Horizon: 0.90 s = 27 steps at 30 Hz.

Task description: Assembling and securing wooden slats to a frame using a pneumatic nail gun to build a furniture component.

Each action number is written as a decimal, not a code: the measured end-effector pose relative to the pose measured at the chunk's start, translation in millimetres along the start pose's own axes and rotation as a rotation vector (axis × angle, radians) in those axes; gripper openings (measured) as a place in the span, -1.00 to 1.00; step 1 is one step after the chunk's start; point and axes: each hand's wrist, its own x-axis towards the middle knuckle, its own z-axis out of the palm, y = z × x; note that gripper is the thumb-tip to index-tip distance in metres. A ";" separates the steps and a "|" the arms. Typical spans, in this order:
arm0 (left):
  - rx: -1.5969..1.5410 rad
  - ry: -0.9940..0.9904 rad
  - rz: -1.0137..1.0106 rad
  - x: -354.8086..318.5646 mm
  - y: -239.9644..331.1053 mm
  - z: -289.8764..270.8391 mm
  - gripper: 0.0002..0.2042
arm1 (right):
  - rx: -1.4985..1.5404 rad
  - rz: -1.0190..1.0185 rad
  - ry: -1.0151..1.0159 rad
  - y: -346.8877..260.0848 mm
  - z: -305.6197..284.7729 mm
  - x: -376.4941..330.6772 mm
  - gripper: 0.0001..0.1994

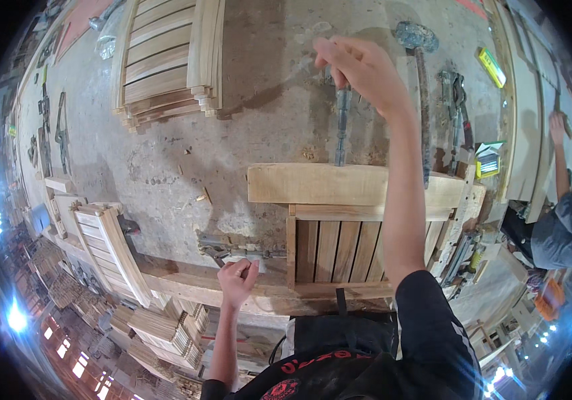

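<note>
My right hand [362,70], its fingers curled closed, reaches over the bench at the upper end of a grey metal screw rod [341,127]. Whatever lies within those fingers is hidden. The rod's lower end meets a thick pale wooden board [326,184]. This board lies along the far side of a slatted wooden panel [338,250]. My left hand [236,280] is closed near the bench's front edge, left of the panel. Just beyond it is a metal bar clamp [249,253]; I cannot make out what the left fingers hold.
A mallet [416,37] with a long handle lies right of my right hand. Another clamp [458,100] and a yellow box [492,67] are farther right. Stacked slatted panels [159,57] rest at the far left. A co-worker's arm [559,153] shows at the right.
</note>
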 end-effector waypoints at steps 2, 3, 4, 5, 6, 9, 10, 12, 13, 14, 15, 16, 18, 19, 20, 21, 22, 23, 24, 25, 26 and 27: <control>-0.005 -0.011 0.006 2.5 4.0 2.5 -0.66 | -0.181 0.119 -0.022 -12.9 -7.9 11.7 -0.54; -0.008 -0.031 -0.001 1.2 3.9 2.4 -0.66 | -0.183 0.140 -0.022 -12.4 -5.6 15.4 -0.54; -0.005 -0.009 -0.003 1.5 5.3 2.0 -0.66 | -0.185 0.169 -0.054 -11.4 -3.7 19.2 -0.53; -0.004 0.013 -0.006 2.4 7.2 2.3 -0.66 | -0.189 0.199 -0.088 -9.5 -3.0 20.2 -0.52; -0.013 -0.002 -0.014 3.5 10.7 2.1 -0.66 | -0.195 0.217 -0.092 -8.6 -1.8 18.9 -0.52; -0.078 0.063 -0.039 3.8 14.0 -1.2 -0.65 | -0.265 -0.038 -0.056 -10.7 5.6 10.7 -0.51; -0.057 0.061 -0.030 2.4 7.1 -1.9 -0.66 | -0.307 -0.003 0.000 -8.1 7.5 6.7 -0.51; -0.049 0.061 -0.034 -0.9 2.7 -1.3 -0.66 | -0.359 0.033 0.041 -3.5 11.9 -2.7 -0.50; -0.058 0.063 0.010 4.4 4.4 0.6 -0.67 | -0.329 -0.009 0.097 3.2 12.8 -4.9 -0.51; -0.065 0.066 0.051 8.9 6.0 2.4 -0.67 | -0.296 -0.050 0.151 10.0 15.0 -6.2 -0.51; -0.076 0.068 0.053 13.6 7.3 5.2 -0.67 | -0.307 -0.053 0.148 15.1 14.5 -6.5 -0.51; -0.056 0.043 -0.001 8.9 6.9 1.7 -0.67 | -0.269 -0.070 0.188 19.1 19.9 -11.9 -0.55; -0.035 -0.001 -0.069 4.3 3.8 -0.6 -0.68 | -0.230 -0.065 0.223 17.9 33.7 -21.8 -0.58; -0.060 0.057 -0.109 3.5 4.5 2.0 -0.68 | -0.175 -0.069 0.281 13.3 42.3 -24.2 -0.61; -0.084 0.116 -0.147 3.0 4.8 4.9 -0.69 | -0.122 -0.075 0.341 16.7 49.2 -24.9 -0.64; -0.065 0.185 -0.147 3.4 5.8 8.5 -0.70 | -0.122 -0.062 0.337 31.3 50.8 -29.2 -0.64; -0.060 0.184 -0.156 0.3 2.6 10.6 -0.70 | -0.271 -0.261 0.262 54.1 50.6 -34.1 -0.66; -0.039 0.218 -0.191 -5.9 -1.8 9.2 -0.71 | -0.417 -0.462 0.187 73.1 49.2 -37.3 -0.68; -0.019 0.239 -0.233 -10.2 0.4 6.3 -0.72 | -0.411 -0.446 0.178 80.6 51.1 -39.8 -0.68; -0.049 0.228 -0.365 -12.5 3.0 6.1 -0.75 | -0.381 -0.416 0.202 86.5 53.0 -41.5 -0.69; -0.043 0.219 -0.373 -10.0 3.9 10.4 -0.75 | -0.353 -0.388 0.229 90.7 54.5 -42.6 -0.69; -0.029 0.202 -0.325 -4.8 3.8 11.7 -0.76 | -0.324 -0.361 0.264 90.7 57.5 -43.5 -0.70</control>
